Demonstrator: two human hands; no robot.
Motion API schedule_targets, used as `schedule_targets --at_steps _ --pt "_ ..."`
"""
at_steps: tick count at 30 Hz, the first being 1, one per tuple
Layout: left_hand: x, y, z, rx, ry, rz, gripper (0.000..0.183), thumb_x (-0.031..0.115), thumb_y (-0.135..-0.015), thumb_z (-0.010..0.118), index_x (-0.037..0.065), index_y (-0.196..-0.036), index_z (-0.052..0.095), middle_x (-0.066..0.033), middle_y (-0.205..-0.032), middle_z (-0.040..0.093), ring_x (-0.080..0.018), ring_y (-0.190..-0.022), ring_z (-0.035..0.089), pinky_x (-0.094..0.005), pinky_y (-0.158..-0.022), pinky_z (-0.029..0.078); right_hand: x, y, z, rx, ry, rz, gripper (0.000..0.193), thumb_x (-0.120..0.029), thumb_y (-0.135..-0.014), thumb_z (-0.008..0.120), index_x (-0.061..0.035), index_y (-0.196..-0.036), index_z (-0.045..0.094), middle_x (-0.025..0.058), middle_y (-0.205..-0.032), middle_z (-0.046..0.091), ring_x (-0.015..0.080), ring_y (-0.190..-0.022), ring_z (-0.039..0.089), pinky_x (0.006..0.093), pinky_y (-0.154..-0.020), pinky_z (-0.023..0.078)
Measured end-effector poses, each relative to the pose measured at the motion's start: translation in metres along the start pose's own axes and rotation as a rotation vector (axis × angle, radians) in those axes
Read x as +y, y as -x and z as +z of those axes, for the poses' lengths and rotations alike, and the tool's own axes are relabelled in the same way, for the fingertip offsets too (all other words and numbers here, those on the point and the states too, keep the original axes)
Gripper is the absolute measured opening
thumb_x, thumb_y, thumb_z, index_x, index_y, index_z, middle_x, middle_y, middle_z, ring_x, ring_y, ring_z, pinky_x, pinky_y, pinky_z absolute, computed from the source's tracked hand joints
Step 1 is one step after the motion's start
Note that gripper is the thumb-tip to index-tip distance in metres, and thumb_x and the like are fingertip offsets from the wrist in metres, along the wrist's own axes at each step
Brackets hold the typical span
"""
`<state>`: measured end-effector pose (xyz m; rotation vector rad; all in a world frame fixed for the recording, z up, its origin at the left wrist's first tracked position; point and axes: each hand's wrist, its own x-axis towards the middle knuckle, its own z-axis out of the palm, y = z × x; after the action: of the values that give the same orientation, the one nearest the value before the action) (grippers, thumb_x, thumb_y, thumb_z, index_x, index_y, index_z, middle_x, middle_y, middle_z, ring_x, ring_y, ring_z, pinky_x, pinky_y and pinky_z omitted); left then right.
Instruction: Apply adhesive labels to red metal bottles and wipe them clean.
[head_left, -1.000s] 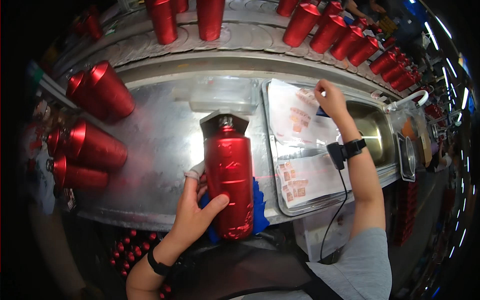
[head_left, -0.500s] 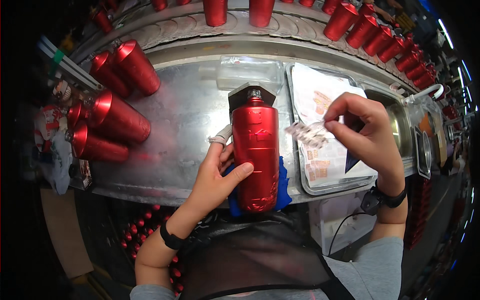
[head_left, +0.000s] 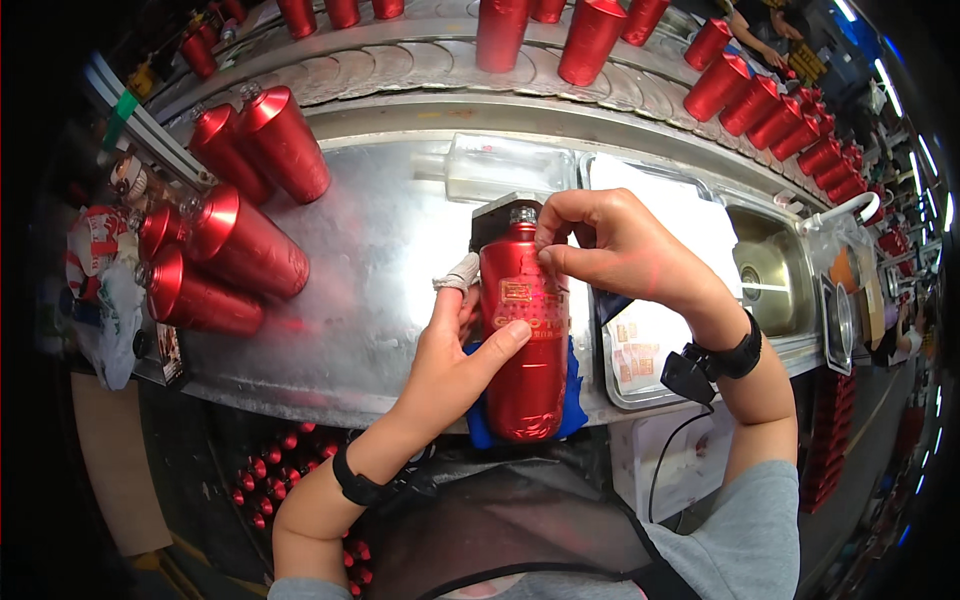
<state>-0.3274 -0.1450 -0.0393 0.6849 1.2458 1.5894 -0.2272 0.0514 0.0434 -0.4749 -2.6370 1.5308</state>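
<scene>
A shiny red bottle (head_left: 525, 395) lies tilted back in front of me, its neck away from me against a dark angled rest (head_left: 488, 222). Beneath its near end is a blue cloth (head_left: 575, 388). My left hand (head_left: 447, 355) is closed around the bottle's left side, thumb across the front; a white wrap (head_left: 458, 272) covers one finger. At the bottle's upper right, my right hand (head_left: 610, 250) pinches the edge of a thin decal film (head_left: 530, 318) with gold print, which lies over the bottle's front. The fingers partly hide the film's top.
Several red bottles (head_left: 250, 240) lean at the left of the metal table (head_left: 370, 260). A clear plastic box (head_left: 505, 165) stands behind. To the right are a metal tray (head_left: 650, 398) with white printed sheets (head_left: 635, 345) and a sink (head_left: 765, 285). A conveyor (head_left: 420, 75) carries red bottles.
My right hand has moved left with the decal film, from above the tray onto the bottle's front, where gold print now shows. The left hand still holds the bottle. Bottles on the conveyor have shifted.
</scene>
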Motion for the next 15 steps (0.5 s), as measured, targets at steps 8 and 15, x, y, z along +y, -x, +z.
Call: schedule_targets --at_steps 8,15 --pt "-0.008 -0.003 -0.003 -0.001 0.013 0.032 0.079 0.016 -0.092 0.069 -0.001 -0.152 0.019 -0.0224 -0.146 0.041 -0.0249 -0.132 0.046 -0.0382 -0.110 0.037 0.013 -0.001 0.011 0.085 -0.064 0.007 0.013 -0.007 -0.085 0.063 0.0026 -0.093 0.064 0.0065 -0.073 0.064 0.0104 -0.067 0.058 0.0276 -0.061 0.047" --pt "-0.005 -0.005 -0.011 -0.012 0.097 -0.061 0.078 0.015 -0.093 0.069 0.000 -0.151 0.020 -0.0215 -0.148 0.040 -0.0248 -0.135 0.044 -0.0381 -0.112 0.035 0.041 0.026 0.037 0.400 -0.386 0.242 0.021 -0.012 -0.090 0.066 -0.0004 -0.106 0.060 0.0013 -0.075 0.057 0.0046 -0.073 0.054 0.0227 -0.068 0.045"
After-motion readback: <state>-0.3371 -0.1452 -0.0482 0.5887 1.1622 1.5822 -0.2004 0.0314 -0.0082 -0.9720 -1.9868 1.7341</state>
